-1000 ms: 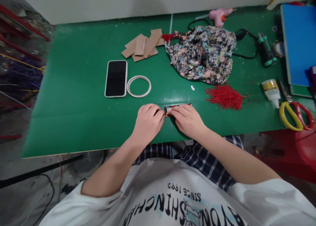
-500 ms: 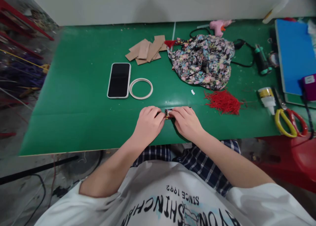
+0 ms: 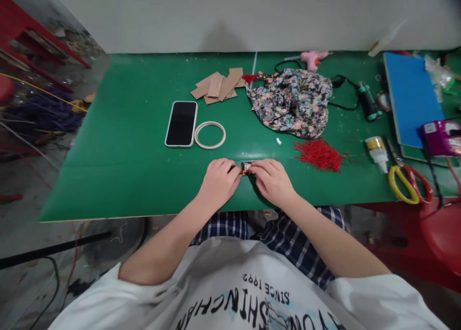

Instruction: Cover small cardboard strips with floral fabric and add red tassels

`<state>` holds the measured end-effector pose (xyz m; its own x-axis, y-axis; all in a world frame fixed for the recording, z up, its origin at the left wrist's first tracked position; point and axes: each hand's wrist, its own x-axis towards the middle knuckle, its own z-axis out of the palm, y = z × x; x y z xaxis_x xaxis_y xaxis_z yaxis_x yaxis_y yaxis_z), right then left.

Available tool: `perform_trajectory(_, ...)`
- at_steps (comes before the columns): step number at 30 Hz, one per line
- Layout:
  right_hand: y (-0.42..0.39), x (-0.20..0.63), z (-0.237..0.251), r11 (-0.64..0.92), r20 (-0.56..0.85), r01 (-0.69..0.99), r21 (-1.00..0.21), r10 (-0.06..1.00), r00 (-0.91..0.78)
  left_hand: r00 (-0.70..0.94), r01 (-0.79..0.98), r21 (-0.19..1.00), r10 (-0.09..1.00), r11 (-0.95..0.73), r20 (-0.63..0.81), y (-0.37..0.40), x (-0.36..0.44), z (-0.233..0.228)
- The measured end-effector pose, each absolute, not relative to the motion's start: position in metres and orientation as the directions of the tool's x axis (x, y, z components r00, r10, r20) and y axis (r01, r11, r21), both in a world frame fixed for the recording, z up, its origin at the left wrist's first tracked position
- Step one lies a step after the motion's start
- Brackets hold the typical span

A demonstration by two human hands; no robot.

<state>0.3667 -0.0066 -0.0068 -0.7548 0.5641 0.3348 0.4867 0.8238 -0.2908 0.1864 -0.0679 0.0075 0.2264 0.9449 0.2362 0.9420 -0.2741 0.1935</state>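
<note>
Green table (image 3: pixel 126 142) filling mid-frame, my floral cloth heap (image 3: pixel 291 102) upper centre-right, my left hand (image 3: pixel 219 183) and right hand (image 3: pixel 274 181) curled together at lower centre, fingertips of both pinched shut on a small floral-wrapped piece (image 3: pixel 247 167) lying near the table's front edge.
</note>
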Motion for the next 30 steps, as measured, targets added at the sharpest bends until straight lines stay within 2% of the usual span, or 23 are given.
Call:
perform_trajectory(7, -0.01, 0.364, -0.006, 0.835, 0.3, 0.497, -0.237, 0.55, -0.78, 0.223, 0.929, 0.222, 0.928, -0.295, 0.298, -0.068, 0.185, 0.003)
perform_trajectory(14, -0.007, 0.368, -0.005, 0.779, 0.342, 0.528, -0.337, 0.624, -0.703, 0.193, 0.917, 0.277, 0.928, -0.286, 0.317, -0.069, 0.182, 0.001)
perform_trajectory(19, -0.014, 0.386, -0.006, 0.737, 0.252, 0.628, -0.25, 0.676, -0.693, 0.177, 0.921, 0.276, 0.926, -0.275, 0.332, -0.079, 0.171, 0.001)
perform_trajectory(25, -0.037, 0.419, -0.001, 0.806, 0.178, 0.567, -0.17, 0.591, -0.787, 0.149, 0.922, 0.289, 0.924, -0.258, 0.352, -0.087, 0.164, 0.0)
perform_trajectory(30, -0.056, 0.433, -0.003, 0.865, 0.258, 0.488, -0.117, 0.501, -0.826, 0.15, 0.915, 0.303, 0.92, -0.268, 0.361, -0.089, 0.164, -0.002)
